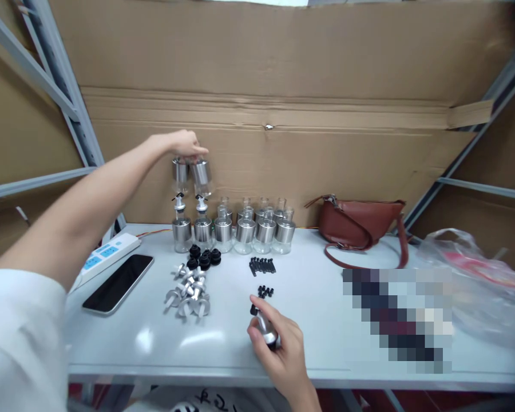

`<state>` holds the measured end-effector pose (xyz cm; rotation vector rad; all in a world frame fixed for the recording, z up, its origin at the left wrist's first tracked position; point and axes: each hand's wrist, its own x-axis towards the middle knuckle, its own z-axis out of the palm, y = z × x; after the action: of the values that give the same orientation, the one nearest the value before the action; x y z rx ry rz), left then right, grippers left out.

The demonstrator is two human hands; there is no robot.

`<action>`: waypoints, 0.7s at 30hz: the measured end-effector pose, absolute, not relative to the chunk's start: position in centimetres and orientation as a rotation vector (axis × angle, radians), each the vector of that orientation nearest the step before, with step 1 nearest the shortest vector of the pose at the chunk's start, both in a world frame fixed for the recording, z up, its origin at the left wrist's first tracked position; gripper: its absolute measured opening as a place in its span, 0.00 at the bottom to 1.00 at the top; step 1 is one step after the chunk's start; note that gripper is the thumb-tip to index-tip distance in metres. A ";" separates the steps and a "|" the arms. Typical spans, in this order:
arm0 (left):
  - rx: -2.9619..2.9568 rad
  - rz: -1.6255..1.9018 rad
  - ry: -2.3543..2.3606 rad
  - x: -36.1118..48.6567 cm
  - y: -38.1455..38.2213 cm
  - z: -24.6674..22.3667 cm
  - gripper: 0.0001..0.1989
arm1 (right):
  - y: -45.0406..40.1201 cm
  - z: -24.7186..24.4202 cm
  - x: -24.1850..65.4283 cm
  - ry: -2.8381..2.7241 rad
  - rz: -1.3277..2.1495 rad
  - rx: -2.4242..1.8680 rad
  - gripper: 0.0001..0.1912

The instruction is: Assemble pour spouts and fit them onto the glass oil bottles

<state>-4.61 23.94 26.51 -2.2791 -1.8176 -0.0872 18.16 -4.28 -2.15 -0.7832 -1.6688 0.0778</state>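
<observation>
Bottles (202,170) hang gripped in our left fingers (201,151) above the tabletop (227,292), our right fingers (269,309) clasp a metal pourer (265,327) — two spouted bottles (203,230) look done, while open-necked bottles (245,230) and loose metal spouts (186,307) seem left.

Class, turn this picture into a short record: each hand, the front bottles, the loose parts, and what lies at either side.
Left hand: raised at the back, holding two steel-banded bottles by their tops
Right hand: gripping a silver-and-black part near the table's front edge
Front bottles: six in a row; the two leftmost have spouts
Loose parts: silver pieces, black stoppers, black strips, tiny black caps
Left side: phone, power strip
Right side: brown handbag, clear plastic bag
</observation>
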 end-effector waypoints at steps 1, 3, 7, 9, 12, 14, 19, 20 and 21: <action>-2.227 -0.134 -1.767 -4.8 23.1 27.6 0.25 | -4.3 -2.1 18.1 -1.663 0.075 -0.783 0.15; -2.190 -0.210 -1.706 -5.2 21.3 29.5 0.24 | -4.4 -2.0 18.1 -1.653 0.067 -0.785 0.15; -2.143 -0.333 -1.605 -6.0 17.7 32.0 0.25 | -4.4 -1.9 18.0 -1.639 0.049 -0.789 0.15; -2.146 -0.390 -1.556 -6.1 15.9 32.6 0.27 | -4.4 -1.9 18.1 -1.637 0.045 -0.795 0.15; -2.082 -0.388 -1.611 -5.7 13.0 32.5 0.33 | -4.4 -2.0 18.1 -1.638 0.052 -0.801 0.15; -2.040 -0.322 -1.690 -5.0 11.2 31.9 0.37 | -4.4 -2.1 18.1 -1.641 0.067 -0.805 0.15; -2.141 0.012 -1.937 -4.4 9.7 27.9 0.30 | -4.4 -2.4 18.2 -1.650 0.094 -0.834 0.14; -2.229 0.066 -1.954 -4.6 10.0 26.8 0.27 | -4.4 -2.4 18.2 -1.651 0.088 -0.835 0.14; -2.287 0.092 -1.975 -4.9 10.5 25.7 0.26 | -4.4 -2.4 18.2 -1.650 0.080 -0.833 0.14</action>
<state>-4.92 10.47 25.65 -2.2869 -1.9754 0.0915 18.21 -4.44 -2.39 -0.8334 -1.6498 0.0796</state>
